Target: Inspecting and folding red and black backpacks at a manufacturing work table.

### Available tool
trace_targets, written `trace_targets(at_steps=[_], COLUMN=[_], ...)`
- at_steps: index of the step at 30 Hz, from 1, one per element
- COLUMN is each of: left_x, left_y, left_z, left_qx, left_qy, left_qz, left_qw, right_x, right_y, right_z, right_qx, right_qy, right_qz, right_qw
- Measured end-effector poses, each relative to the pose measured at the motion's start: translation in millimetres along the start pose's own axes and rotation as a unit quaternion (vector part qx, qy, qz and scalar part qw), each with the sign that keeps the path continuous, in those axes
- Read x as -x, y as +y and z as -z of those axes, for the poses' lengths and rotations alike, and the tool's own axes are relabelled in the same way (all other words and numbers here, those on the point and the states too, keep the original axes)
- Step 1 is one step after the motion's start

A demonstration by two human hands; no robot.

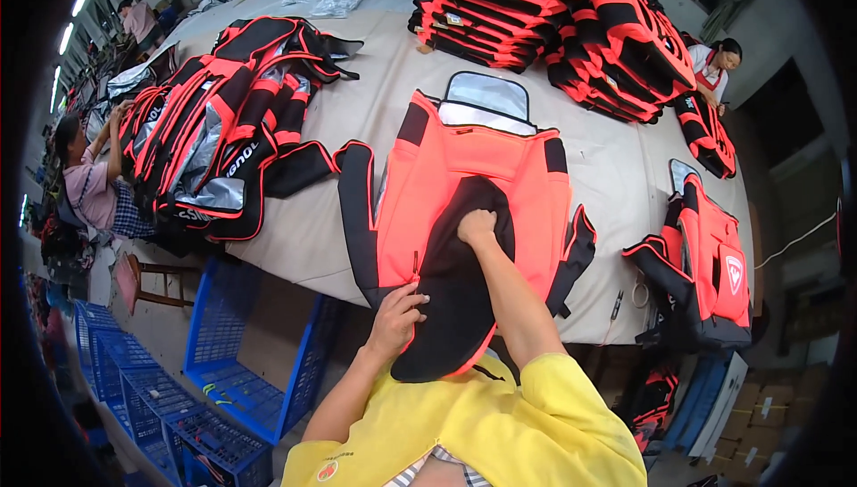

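A wide beige cloth-covered table (303,228) fills a workshop. On its near edge lies a flat orange-and-black padded bag (464,210). The left hand (397,313) pinches its edge; the right hand (476,225), fisted, presses its smooth black panel (455,291).

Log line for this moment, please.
left hand: pinching bag edge | right hand: fist pressing black panel | table

I see it all from one wide camera on my head — the left of a pair — looking steeply down past my chest at the table (303,228) edge. It sits close to my forearms; straight lines bow toward the dark rim.
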State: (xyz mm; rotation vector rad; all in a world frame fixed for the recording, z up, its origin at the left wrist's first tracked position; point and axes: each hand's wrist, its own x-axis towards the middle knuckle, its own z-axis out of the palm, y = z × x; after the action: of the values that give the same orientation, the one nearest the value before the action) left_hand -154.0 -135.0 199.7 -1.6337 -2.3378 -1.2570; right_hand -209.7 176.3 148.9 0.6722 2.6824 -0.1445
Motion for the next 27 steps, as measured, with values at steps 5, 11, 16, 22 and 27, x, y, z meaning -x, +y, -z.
trace_targets(at_steps=[5,11,16,22,27], left_x=[0,-5,-19,-18,-7], left_y=[-14,-30,-47,-61,-54], left_z=[2,4,5,16,38], left_qx=[0.038,0.111,0.134,0.096,0.044], left_qy=[-0.001,0.001,-0.043,-0.163,-0.206], left_qz=[-0.005,0.045,0.028,-0.057,-0.162], left_qw=[0.999,0.993,0.99,0.98,0.964], right_x=[38,223,302,322,291], right_y=[12,19,-2,-37,-26], right_z=[30,136,134,112,120], right_qx=[-0.247,-0.359,-0.211,-0.228,-0.406], right_qy=[0.011,0.204,0.174,0.102,-0.185], right_qz=[-0.071,0.162,0.261,0.21,0.123], right_qw=[0.966,0.896,0.926,0.945,0.886])
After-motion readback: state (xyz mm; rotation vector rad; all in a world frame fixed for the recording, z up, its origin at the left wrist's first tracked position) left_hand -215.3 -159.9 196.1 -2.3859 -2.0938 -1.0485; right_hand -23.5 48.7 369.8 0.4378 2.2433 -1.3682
